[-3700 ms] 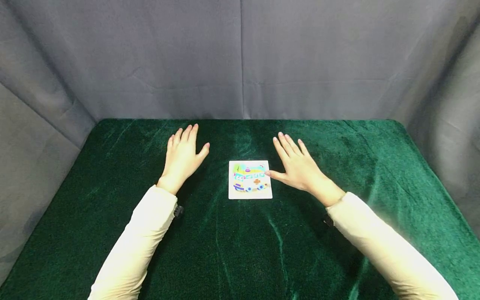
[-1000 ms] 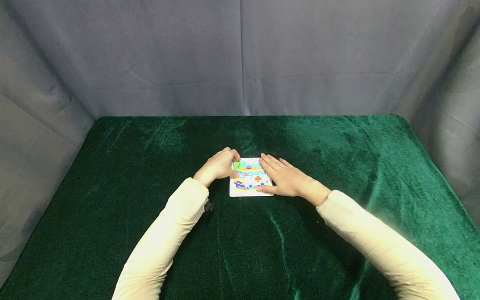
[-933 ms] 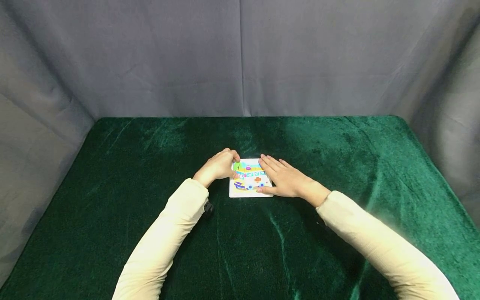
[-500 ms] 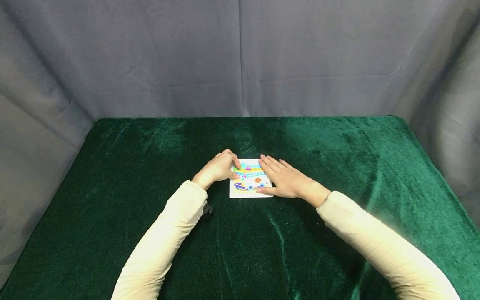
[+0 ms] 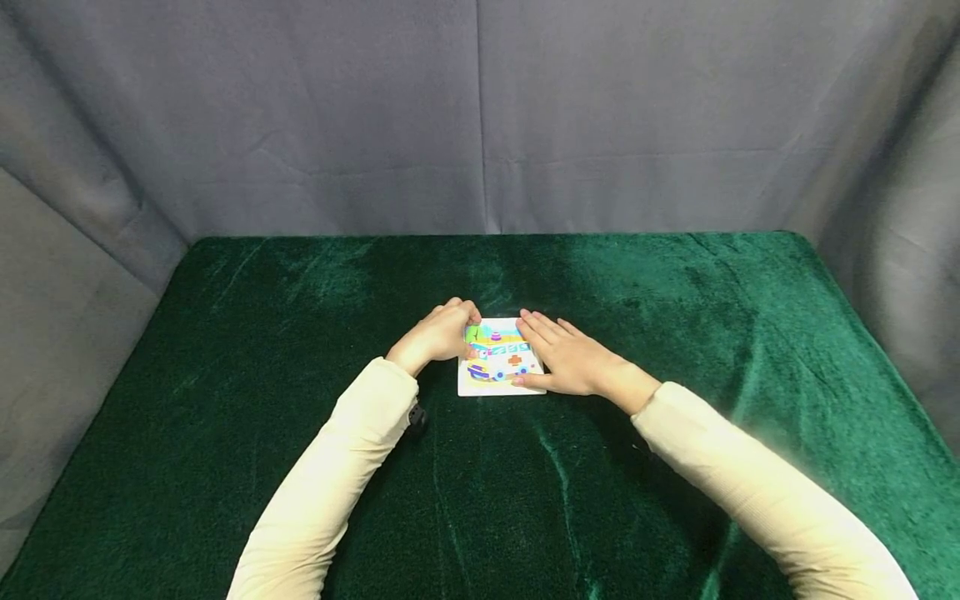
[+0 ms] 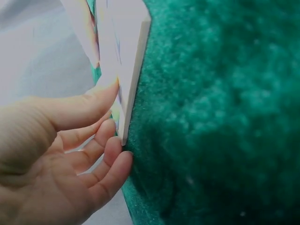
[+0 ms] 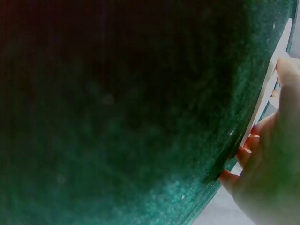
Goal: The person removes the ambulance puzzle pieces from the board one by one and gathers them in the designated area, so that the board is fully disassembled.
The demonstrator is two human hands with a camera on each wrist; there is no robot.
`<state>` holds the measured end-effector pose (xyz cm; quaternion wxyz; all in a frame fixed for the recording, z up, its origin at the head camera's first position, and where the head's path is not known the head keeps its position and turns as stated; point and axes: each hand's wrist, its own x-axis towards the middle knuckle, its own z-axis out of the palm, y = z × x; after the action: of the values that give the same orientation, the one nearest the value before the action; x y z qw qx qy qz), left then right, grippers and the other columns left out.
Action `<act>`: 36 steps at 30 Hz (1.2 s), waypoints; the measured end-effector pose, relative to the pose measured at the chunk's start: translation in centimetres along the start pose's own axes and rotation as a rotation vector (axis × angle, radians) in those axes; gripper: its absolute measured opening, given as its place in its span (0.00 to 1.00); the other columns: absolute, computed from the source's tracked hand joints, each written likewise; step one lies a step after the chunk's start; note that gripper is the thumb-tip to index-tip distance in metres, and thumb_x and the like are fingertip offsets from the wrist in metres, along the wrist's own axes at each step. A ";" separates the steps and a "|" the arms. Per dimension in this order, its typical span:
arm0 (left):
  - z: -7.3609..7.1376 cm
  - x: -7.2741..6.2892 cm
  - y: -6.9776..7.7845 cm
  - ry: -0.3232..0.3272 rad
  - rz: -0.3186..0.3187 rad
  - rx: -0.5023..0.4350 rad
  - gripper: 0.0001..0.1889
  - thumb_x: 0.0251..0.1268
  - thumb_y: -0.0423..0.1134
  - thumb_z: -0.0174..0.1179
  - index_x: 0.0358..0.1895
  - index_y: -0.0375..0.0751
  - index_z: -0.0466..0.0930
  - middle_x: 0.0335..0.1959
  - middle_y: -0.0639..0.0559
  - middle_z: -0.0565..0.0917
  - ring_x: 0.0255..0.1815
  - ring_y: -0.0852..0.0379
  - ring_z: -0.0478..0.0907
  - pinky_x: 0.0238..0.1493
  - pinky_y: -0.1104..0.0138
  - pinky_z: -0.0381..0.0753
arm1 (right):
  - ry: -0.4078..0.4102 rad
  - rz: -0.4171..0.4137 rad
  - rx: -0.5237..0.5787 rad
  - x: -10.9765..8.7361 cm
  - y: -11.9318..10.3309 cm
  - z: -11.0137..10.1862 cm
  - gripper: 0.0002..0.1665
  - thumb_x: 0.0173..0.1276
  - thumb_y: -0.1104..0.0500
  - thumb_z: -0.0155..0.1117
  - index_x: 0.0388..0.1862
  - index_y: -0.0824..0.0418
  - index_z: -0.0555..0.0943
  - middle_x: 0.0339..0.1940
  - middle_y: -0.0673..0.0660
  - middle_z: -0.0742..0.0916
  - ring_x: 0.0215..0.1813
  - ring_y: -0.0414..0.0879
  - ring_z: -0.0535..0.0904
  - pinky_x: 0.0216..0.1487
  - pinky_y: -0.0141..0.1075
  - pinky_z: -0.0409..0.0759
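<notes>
A square white jigsaw puzzle (image 5: 480, 387) with a colourful ambulance picture lies flat on the cloth. My left hand (image 5: 437, 335) is at its upper left corner, index finger and thumb curled over the green tree piece (image 5: 473, 333). In the left wrist view the left thumb (image 6: 93, 105) presses on the picture face, while the other fingers bend beside the board's pale edge (image 6: 136, 79). My right hand (image 5: 573, 358) rests flat with straight fingers across the puzzle's right side, covering part of it. The right wrist view shows the right thumb (image 7: 286, 72) on the board's edge.
Dark green velvety cloth (image 5: 495, 500) covers the table. Grey curtains (image 5: 337, 108) hang behind it and at both sides. Each wrist bears a small dark camera at the sleeve, the left camera (image 5: 417, 417) being plainest.
Both hands have come inward from beside the puzzle onto it since the first frame. Over the last second the left fingertips shift slightly at the tree piece; the right hand stays still.
</notes>
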<state>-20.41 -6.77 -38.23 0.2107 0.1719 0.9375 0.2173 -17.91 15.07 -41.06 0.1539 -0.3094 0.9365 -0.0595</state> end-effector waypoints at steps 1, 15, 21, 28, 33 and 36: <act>0.0 0.1 0.0 -0.007 0.001 0.005 0.25 0.56 0.34 0.66 0.58 0.35 0.71 0.57 0.41 0.72 0.56 0.46 0.69 0.59 0.57 0.71 | 0.000 0.000 -0.001 0.0 0.0 0.0 0.53 0.68 0.33 0.50 0.77 0.63 0.47 0.79 0.60 0.51 0.80 0.54 0.47 0.77 0.53 0.49; 0.1 0.4 0.0 -0.047 0.010 0.029 0.25 0.56 0.33 0.66 0.57 0.34 0.70 0.56 0.41 0.71 0.56 0.45 0.67 0.61 0.58 0.68 | -0.004 0.001 0.004 -0.3 -0.2 0.1 0.53 0.67 0.33 0.50 0.77 0.64 0.47 0.79 0.61 0.52 0.80 0.55 0.47 0.77 0.53 0.49; 0.0 0.4 0.0 -0.039 0.023 0.033 0.25 0.55 0.33 0.67 0.56 0.34 0.70 0.56 0.41 0.71 0.56 0.46 0.66 0.61 0.58 0.67 | -0.001 -0.001 0.001 -0.2 -0.1 0.1 0.53 0.67 0.33 0.51 0.77 0.64 0.47 0.79 0.61 0.52 0.80 0.55 0.47 0.77 0.53 0.49; 0.0 0.3 -0.1 -0.017 0.027 0.001 0.25 0.53 0.31 0.67 0.56 0.35 0.71 0.55 0.40 0.72 0.55 0.46 0.66 0.60 0.57 0.67 | -0.005 -0.009 0.003 0.0 0.1 0.1 0.53 0.67 0.33 0.51 0.77 0.64 0.47 0.79 0.61 0.51 0.80 0.55 0.46 0.77 0.54 0.48; 0.0 0.3 -0.1 0.009 0.045 0.000 0.25 0.52 0.31 0.68 0.55 0.35 0.71 0.54 0.40 0.72 0.55 0.45 0.66 0.60 0.57 0.67 | 0.002 -0.013 -0.012 0.0 0.1 0.0 0.53 0.67 0.34 0.51 0.77 0.64 0.47 0.79 0.61 0.52 0.80 0.56 0.47 0.76 0.55 0.49; -0.1 0.2 0.0 0.020 0.043 0.001 0.25 0.53 0.31 0.68 0.55 0.36 0.71 0.55 0.40 0.71 0.55 0.45 0.65 0.59 0.56 0.68 | 0.002 -0.015 -0.009 0.0 0.1 -0.1 0.53 0.67 0.34 0.51 0.77 0.64 0.47 0.79 0.61 0.52 0.80 0.56 0.47 0.76 0.55 0.49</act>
<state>-20.65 -6.74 -38.25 0.1966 0.1900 0.9357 0.2232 -17.98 15.17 -41.01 0.1511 -0.3168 0.9347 -0.0567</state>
